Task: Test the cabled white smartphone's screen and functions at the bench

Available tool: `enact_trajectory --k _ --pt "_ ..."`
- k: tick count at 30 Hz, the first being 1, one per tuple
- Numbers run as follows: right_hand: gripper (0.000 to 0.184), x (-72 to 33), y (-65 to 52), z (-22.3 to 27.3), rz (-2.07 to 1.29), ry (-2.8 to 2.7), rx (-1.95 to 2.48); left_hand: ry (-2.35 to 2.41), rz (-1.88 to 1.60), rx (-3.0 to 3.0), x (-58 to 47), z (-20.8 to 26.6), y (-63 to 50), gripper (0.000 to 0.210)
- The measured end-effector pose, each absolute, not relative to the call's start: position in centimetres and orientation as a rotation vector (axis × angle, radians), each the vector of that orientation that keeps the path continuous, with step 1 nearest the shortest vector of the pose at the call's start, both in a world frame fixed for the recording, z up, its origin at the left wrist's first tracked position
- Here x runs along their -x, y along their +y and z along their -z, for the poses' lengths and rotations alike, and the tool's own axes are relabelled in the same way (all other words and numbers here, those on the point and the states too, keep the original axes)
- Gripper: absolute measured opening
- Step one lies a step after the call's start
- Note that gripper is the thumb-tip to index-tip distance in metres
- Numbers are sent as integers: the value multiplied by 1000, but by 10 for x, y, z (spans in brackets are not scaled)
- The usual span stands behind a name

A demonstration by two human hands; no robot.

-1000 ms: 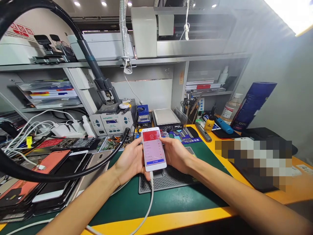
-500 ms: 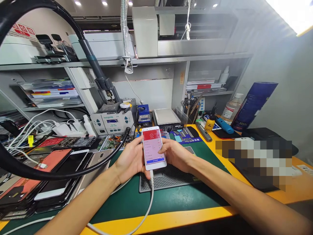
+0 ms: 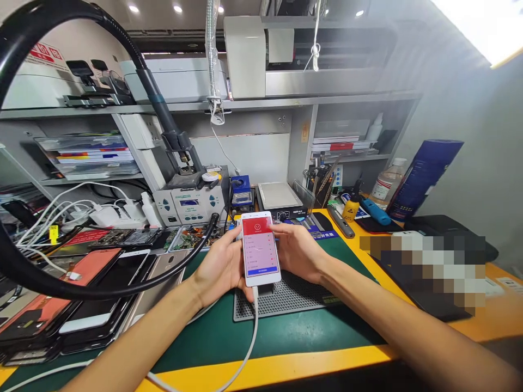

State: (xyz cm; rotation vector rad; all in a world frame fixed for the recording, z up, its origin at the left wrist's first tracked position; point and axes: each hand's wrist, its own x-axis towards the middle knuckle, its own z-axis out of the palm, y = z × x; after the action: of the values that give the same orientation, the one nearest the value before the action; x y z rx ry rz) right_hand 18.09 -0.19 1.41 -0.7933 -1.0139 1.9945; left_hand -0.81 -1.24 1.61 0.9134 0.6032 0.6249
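Note:
A white smartphone (image 3: 261,247) stands tilted toward me, its lit screen showing a red band with a round face above, a pale list, and a blue bar below. My left hand (image 3: 223,261) is closed around its left side, thumb along the edge and fingers behind. At the right edge, my right hand (image 3: 300,250) grips the phone too, its thumb lying off the list; its other fingers are mostly hidden behind. A white cable (image 3: 254,326) is plugged into the phone's bottom end. Beneath lies a grey perforated mat (image 3: 286,302) on a green work mat (image 3: 327,326).
Several phones and phone parts (image 3: 81,277) are stacked at the left, under a black hose (image 3: 134,291). A hot-air station (image 3: 190,201) stands behind. At the right are a yellow bottle (image 3: 350,210), a blue tube (image 3: 376,211) and a dark flat object (image 3: 425,294).
My right thumb has moved off the screen to the phone's right edge. The list on the screen looks different. The phone sits slightly lower and farther right in view.

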Motion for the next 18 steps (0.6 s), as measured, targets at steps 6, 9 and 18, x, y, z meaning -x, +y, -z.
enact_trajectory --k 6,9,18 --pt "37 -178 -3 -18 -1902 -988 917 585 -597 -953 7 -16 -16 64" --pt "40 -177 -3 -16 -1885 -986 962 584 -595 -950 7 -16 -16 64" --pt "48 -184 6 -8 -1999 -1007 936 569 -577 -872 9 -18 -14 69"
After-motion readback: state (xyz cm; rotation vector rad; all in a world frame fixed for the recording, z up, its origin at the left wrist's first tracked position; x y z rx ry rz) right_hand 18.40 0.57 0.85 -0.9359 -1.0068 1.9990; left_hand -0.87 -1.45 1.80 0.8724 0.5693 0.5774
